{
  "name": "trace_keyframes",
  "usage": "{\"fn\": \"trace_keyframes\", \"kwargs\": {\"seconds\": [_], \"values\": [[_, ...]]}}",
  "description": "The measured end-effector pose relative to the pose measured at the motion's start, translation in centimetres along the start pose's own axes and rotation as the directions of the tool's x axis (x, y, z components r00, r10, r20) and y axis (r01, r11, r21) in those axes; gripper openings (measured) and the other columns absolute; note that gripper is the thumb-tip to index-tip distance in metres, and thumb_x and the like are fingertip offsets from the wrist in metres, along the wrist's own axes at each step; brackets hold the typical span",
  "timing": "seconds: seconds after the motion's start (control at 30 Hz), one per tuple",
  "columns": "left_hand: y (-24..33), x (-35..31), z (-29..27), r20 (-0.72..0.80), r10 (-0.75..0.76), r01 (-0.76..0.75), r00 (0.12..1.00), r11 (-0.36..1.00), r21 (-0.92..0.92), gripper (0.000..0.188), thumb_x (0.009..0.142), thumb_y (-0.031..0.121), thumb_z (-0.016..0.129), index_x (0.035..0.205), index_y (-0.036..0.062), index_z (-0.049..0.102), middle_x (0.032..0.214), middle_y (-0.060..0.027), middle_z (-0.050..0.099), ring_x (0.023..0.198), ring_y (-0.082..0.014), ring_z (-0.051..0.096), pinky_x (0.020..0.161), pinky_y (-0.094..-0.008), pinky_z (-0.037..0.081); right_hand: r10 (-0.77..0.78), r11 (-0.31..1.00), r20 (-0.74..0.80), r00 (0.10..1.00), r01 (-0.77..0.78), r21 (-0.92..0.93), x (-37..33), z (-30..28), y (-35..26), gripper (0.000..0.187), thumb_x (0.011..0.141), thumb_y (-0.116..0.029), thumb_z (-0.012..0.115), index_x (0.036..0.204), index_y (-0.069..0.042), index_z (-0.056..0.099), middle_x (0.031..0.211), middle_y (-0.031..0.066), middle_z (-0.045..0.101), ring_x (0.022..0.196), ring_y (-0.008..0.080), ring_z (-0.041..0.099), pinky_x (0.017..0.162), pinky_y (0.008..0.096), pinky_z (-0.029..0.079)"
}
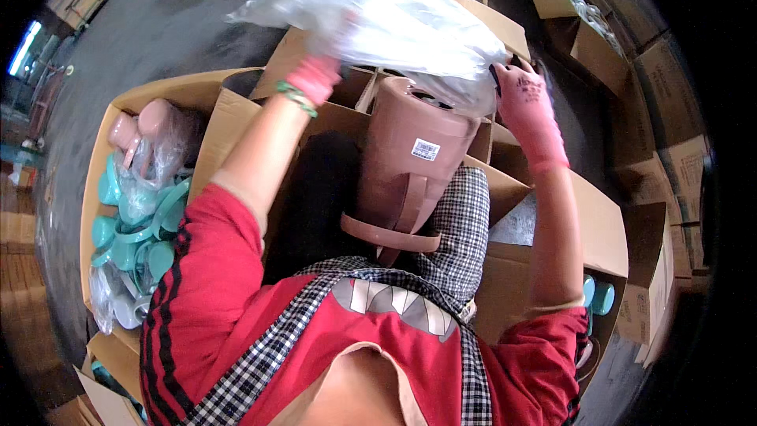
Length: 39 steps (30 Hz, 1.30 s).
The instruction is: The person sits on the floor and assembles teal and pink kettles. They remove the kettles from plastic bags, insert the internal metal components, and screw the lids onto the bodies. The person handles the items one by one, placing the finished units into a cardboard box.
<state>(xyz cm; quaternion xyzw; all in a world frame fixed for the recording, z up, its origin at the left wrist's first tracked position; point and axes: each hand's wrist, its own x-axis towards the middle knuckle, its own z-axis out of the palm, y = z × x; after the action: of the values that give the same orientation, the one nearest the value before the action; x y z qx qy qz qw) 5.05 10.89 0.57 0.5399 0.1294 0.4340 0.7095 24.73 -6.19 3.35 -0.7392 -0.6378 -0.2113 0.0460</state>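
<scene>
A large dusty-pink cylindrical container [394,158] with a strap handle and a white label leans between my knees, its upper end tilted away. A clear plastic bag [426,24] spreads over and beyond that end, partly draping it. My right hand [524,95], in a pink glove with dark fingertips, is closed on the bag's right edge. My left hand [339,35], gloved in pink too, is up at the bag's left part. Motion blur and the plastic hide its fingers, so its grip is unclear.
An open carton [96,189] at left holds teal and pink plastic pieces, some bagged. A divided cardboard box [347,114] stands before me. More teal pieces [602,297] sit at my right. Stacked cartons [670,102] line the right side; grey floor [169,24] extends at far left.
</scene>
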Motion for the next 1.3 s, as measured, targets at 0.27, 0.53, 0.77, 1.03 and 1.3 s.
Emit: {"fn": "trace_keyframes", "kwargs": {"seconds": [0.27, 0.53, 0.77, 1.03, 1.3], "values": [[-13.9, -4.2, -6.5, 0.236, -0.455, 0.506, 0.859, 0.679, -0.531, 0.042, 0.09, 0.022, 0.026, 0.128, 0.0051, 0.026, 0.132, -0.0067, 0.028, 0.118, -0.0203, 0.029, 0.102, -0.0324, 0.02, 0.225, 0.111, 0.503, 0.834, -0.535, 0.837, -8.3, 4.8, -1.1, 0.018, 0.076, -0.001, 0.048, 0.092, 0.002, 0.056, 0.078, 0.0011, 0.057, 0.077, 0.0092, 0.05, 0.073, 0.025, 0.041], [-9.6, -14.3, -7.8, 0.104, -0.418, 0.427, 0.902, 0.834, -0.35, 0.046, 0.087, 0.034, 0.037, 0.119, 0.0011, 0.037, 0.117, -0.0139, 0.044, 0.103, -0.0245, 0.046, 0.093, -0.0355, 0.036, -0.152, 0.743, 0.433, 0.889, -0.186, 0.643, -14.3, 3.4, -8.5, 0.016, 0.065, -0.004, 0.054, 0.081, -0.002, 0.055, 0.09, 0.0193, 0.053, 0.089, 0.0339, 0.051, 0.089, 0.0406, 0.035], [-6.1, -15.4, -5.8, -0.111, 0.023, 0.046, 0.994, 0.813, 0.58, 0.04, 0.075, 0.016, 0.06, 0.109, 0.0006, 0.047, 0.102, -0.0093, 0.055, 0.093, -0.0175, 0.051, 0.082, -0.0288, 0.04, 0.042, 0.847, 0.145, 0.988, -0.112, 0.52, -11.3, 8.0, -3.4, 0.018, 0.064, -0.004, 0.053, 0.08, 0.0, 0.06, 0.093, 0.0154, 0.055, 0.094, 0.0353, 0.047, 0.085, 0.0426, 0.036], [-0.4, -14.3, -4.4, 0.452, 0.354, -0.533, 0.819, 0.176, 0.828, 0.035, 0.073, 0.026, 0.059, 0.097, 0.0024, 0.049, 0.105, -0.0149, 0.046, 0.097, -0.0316, 0.043, 0.084, -0.0383, 0.035, -0.233, 0.899, 0.319, 0.919, 0.079, 0.43, -15.3, 5.6, -9.2, 0.037, 0.061, -0.005, 0.051, 0.098, 0.002, 0.053, 0.101, 0.0193, 0.051, 0.096, 0.033, 0.047, 0.087, 0.0397, 0.034], [0.1, -18.2, -4.8, 0.683, -0.469, -0.387, 0.561, 0.58, 0.717, 0.022, 0.075, 0.018, 0.053, 0.089, 0.0019, 0.054, 0.081, -0.0167, 0.055, 0.079, -0.0308, 0.053, 0.072, -0.0358, 0.042, -0.056, 0.391, 0.513, 0.857, -0.454, 0.801, -18.5, 1.4, -11.5, 0.043, 0.062, -0.009, 0.063, 0.103, -0.002, 0.051, 0.102, 0.0182, 0.049, 0.098, 0.0323, 0.046, 0.086, 0.0359, 0.035]]}}
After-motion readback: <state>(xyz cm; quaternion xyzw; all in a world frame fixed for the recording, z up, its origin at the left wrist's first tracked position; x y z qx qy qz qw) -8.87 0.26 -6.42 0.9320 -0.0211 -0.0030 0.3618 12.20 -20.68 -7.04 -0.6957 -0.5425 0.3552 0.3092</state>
